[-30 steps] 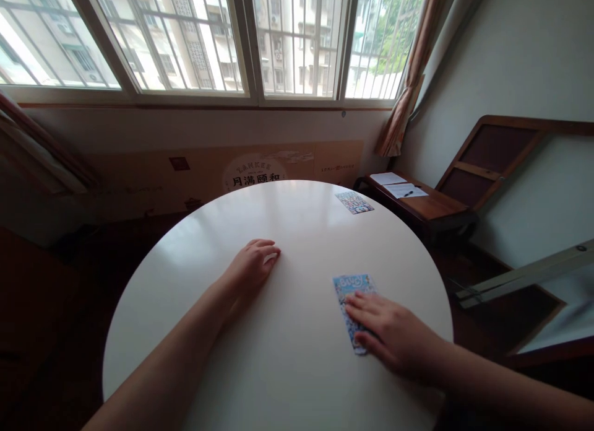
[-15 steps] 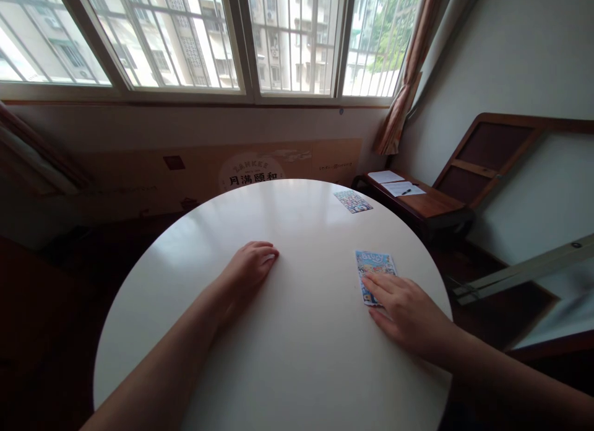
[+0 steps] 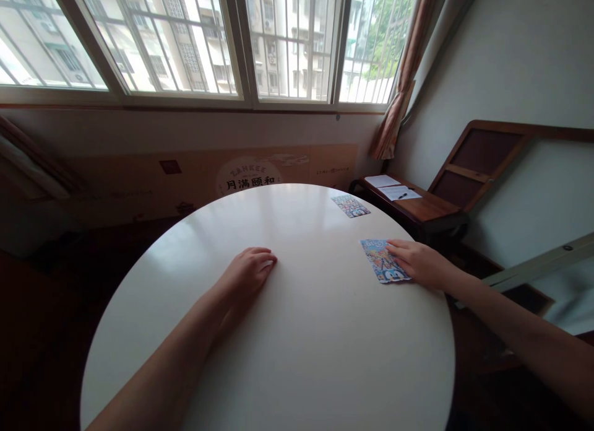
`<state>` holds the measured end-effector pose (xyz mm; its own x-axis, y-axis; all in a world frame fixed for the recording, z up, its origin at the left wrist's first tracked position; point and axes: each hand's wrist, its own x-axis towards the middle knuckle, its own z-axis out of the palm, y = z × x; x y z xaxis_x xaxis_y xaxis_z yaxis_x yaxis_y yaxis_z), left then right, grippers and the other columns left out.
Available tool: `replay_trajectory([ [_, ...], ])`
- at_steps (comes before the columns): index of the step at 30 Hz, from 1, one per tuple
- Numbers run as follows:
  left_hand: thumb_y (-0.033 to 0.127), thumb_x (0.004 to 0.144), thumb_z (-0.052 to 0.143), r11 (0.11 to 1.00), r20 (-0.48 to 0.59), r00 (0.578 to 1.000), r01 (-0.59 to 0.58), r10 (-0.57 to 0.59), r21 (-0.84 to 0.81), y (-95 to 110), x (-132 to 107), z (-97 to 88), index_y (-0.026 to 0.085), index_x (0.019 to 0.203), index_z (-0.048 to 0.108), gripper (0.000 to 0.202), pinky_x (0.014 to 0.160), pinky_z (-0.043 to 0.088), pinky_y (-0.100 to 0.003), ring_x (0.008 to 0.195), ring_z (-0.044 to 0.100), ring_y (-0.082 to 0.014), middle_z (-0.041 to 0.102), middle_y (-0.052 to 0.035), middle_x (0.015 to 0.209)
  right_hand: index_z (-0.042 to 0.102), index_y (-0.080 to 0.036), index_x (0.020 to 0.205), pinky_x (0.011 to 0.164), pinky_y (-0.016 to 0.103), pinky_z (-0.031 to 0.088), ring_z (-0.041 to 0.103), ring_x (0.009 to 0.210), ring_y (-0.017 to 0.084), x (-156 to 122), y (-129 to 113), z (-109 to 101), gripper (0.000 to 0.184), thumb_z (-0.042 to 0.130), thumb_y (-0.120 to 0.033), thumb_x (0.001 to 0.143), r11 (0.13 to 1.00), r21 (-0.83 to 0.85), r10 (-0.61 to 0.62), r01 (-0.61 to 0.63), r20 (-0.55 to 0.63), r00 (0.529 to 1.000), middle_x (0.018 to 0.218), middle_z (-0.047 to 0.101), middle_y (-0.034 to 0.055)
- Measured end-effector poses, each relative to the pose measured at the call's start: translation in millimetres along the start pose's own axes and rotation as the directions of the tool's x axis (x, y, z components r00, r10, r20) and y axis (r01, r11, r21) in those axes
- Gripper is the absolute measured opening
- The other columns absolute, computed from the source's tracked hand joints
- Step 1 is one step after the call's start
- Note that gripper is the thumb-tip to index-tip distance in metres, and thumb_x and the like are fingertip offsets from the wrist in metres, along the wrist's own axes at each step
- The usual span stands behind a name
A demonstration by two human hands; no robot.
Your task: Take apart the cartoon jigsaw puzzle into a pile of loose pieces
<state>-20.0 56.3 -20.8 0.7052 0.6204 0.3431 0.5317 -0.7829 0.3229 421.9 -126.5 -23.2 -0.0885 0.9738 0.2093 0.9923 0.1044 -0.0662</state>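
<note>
A round white table (image 3: 288, 344) fills the middle of the view. My left hand (image 3: 248, 273) rests palm down near its centre, fingers stretched flat and holding nothing. My right hand (image 3: 420, 262) lies near the right rim, its fingers flat on the right edge of a colourful blue card (image 3: 381, 261). A second colourful card (image 3: 350, 205) lies farther back near the far right rim, untouched.
A low wooden side table (image 3: 417, 208) with papers and a pen stands to the right. A wooden frame (image 3: 482, 165) leans on the wall behind it. Barred windows (image 3: 208, 41), a curtain (image 3: 401, 78) and a printed cardboard panel (image 3: 250, 174) lie beyond the table.
My right hand slid the blue card from the near right part of the table away from me toward the right rim. My left hand stayed put.
</note>
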Motion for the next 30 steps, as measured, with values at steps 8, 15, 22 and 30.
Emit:
replay_trajectory([
  [8,0.036,0.091,0.053,1.0,0.008,1.0,-0.009,0.009,0.004,-5.5,1.7,2.6,0.025,0.101,0.079,0.03,0.098,0.054,-0.04,0.108,0.067,-0.0278,0.074,-0.0081,0.114,0.061,-0.025,0.138,0.111,0.04,0.048,0.06,0.126,0.025,-19.0,-37.5,-11.1,0.06,0.055,-0.008,0.08,0.949,0.075,-0.314,0.308,0.088,0.945,0.141,0.059,0.006],
  [15,0.038,0.091,0.052,1.0,0.008,1.0,-0.003,0.003,0.009,-6.5,1.4,2.1,0.026,0.102,0.079,0.031,0.098,0.054,-0.041,0.109,0.067,-0.0285,0.073,-0.0081,0.115,0.06,-0.023,0.139,0.103,0.042,0.054,0.063,0.123,0.025,1.7,-0.7,0.4,0.054,0.045,-0.009,0.089,0.984,-0.045,-0.166,0.17,0.079,0.983,0.136,0.063,0.0073],
  [22,0.037,0.092,0.052,1.0,0.022,1.0,-0.008,0.008,0.02,-9.1,1.2,3.0,0.027,0.104,0.079,0.031,0.097,0.054,-0.04,0.109,0.067,-0.028,0.073,-0.0075,0.116,0.064,-0.025,0.134,0.101,0.037,0.055,0.066,0.118,0.022,-3.1,14.8,1.7,0.047,0.044,-0.011,0.093,0.966,0.008,-0.259,0.259,0.033,0.965,0.132,0.066,0.0063],
  [30,0.035,0.091,0.052,1.0,0.025,0.999,-0.022,0.022,0.017,-9.4,0.7,2.2,0.027,0.103,0.079,0.03,0.096,0.054,-0.039,0.107,0.067,-0.0277,0.073,-0.0072,0.115,0.071,-0.022,0.121,0.088,0.033,0.058,0.068,0.101,0.021,2.9,18.3,-5.5,0.039,0.042,-0.014,0.097,0.964,-0.012,-0.265,0.265,0.038,0.964,0.11,0.072,0.0093],
])
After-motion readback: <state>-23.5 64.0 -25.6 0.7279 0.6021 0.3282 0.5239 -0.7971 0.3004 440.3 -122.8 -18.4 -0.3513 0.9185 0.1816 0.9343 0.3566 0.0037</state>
